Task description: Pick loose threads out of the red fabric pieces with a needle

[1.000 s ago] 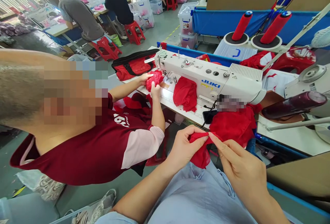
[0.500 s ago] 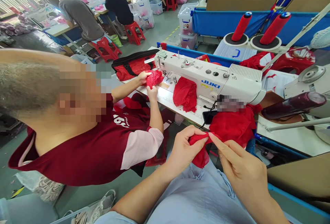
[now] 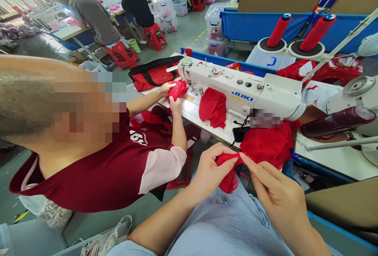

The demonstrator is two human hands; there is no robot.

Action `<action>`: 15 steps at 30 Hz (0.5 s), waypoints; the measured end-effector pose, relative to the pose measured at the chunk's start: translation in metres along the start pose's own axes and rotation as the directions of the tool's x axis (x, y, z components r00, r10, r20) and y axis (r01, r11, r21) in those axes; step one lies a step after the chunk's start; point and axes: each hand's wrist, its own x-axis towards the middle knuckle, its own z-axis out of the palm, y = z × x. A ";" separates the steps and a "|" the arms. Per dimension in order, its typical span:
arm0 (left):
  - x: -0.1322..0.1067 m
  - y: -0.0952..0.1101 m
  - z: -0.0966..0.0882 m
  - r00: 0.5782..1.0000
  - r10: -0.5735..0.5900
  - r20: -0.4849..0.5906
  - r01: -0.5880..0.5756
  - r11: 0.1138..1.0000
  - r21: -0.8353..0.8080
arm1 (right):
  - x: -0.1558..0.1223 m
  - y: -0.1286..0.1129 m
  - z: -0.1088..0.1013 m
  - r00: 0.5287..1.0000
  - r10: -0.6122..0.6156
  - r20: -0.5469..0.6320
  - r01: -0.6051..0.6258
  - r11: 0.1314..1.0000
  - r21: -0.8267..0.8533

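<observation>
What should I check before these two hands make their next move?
1. Left hand has a grip on the red cloth: ok, thumb and fingers pinch it.
2. Right hand is on the same cloth: ok, fingertips meet its upper edge.
3. Cloth edge at the pinch lies flat: cannot tell, fingers hide it.
4. Cloth is separate from the red pile behind: cannot tell, they overlap in view.
5. Co-worker's hands are out of the way: ok, over by the sewing machine.
</observation>
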 end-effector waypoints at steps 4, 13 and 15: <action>0.000 0.001 0.000 1.000 0.024 -0.001 -0.024 1.000 0.000 | 0.001 -0.002 0.002 0.999 0.052 -0.004 -0.050 0.986 0.159; 0.001 -0.003 -0.001 0.979 -0.185 0.084 0.201 0.943 -0.264 | -0.001 0.001 0.011 0.922 0.359 0.145 -0.367 0.695 0.618; 0.000 -0.003 -0.001 0.975 -0.203 0.091 0.220 0.934 -0.282 | -0.002 0.002 0.011 0.912 0.374 0.167 -0.390 0.669 0.632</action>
